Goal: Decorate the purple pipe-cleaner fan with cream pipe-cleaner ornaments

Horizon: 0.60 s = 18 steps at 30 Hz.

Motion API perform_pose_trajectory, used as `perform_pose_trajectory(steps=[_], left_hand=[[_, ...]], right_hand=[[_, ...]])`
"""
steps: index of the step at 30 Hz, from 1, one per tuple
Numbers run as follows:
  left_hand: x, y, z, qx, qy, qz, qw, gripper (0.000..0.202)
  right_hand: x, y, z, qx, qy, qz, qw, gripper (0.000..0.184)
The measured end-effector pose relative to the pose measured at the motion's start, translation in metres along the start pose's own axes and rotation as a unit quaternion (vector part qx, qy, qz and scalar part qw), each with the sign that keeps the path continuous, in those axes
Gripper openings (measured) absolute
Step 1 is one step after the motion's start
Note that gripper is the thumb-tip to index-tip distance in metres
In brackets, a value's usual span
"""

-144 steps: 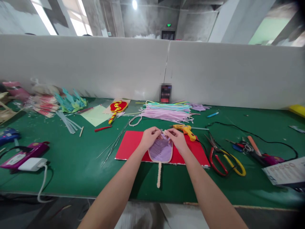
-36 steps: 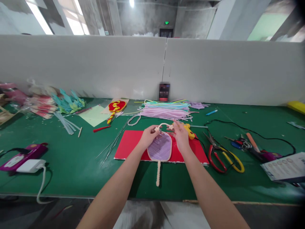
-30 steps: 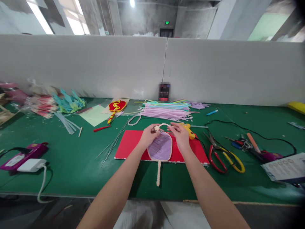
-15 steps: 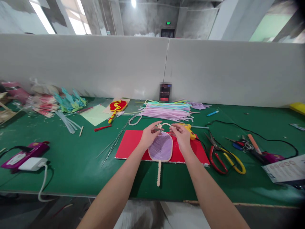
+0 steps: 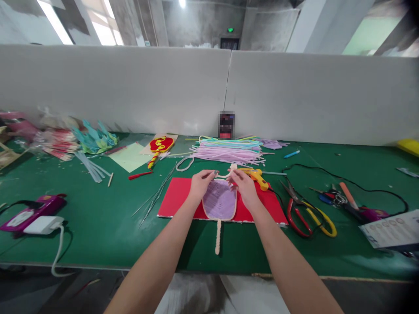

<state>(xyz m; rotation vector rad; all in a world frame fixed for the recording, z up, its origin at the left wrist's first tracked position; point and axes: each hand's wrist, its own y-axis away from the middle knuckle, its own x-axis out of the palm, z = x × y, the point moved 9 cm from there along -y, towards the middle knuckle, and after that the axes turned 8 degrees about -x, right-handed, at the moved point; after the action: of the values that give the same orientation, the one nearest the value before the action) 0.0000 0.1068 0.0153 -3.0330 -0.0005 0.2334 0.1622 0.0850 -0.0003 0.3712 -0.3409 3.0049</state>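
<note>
While your left hand (image 5: 199,185) and right hand (image 5: 244,187) pinch the cream pipe cleaner (image 5: 225,175) at mid-frame, the purple fan (image 5: 219,203) looks filled, only its top rim seemingly open.

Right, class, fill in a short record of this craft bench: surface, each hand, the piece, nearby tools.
Surface: green table with a red sheet
Left: left hand pinches one end of the cream strand
Right: right hand pinches its other end
Piece: purple fan lying on the red sheet, cream handle past its edge
Tools: yellow glue gun and scissors to its right
</note>
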Motion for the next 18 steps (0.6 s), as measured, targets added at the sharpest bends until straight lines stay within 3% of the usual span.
perform_pose_trajectory(steps=[5,10,18], left_hand=[[0.013,0.005,-0.004,-0.009,-0.006,0.043,0.999,0.029],[0.018,0.006,0.004,-0.07,0.085,0.075,0.991,0.044],[0.024,0.005,0.004,-0.042,0.033,0.097,0.994,0.028]], right_hand=[[0.003,0.001,-0.01,0.008,0.046,0.016,0.999,0.032],[-0.007,0.0,-0.007,-0.003,0.065,-0.016,0.998,0.03],[-0.006,0.0,-0.008,0.005,0.066,-0.019,0.998,0.032]])
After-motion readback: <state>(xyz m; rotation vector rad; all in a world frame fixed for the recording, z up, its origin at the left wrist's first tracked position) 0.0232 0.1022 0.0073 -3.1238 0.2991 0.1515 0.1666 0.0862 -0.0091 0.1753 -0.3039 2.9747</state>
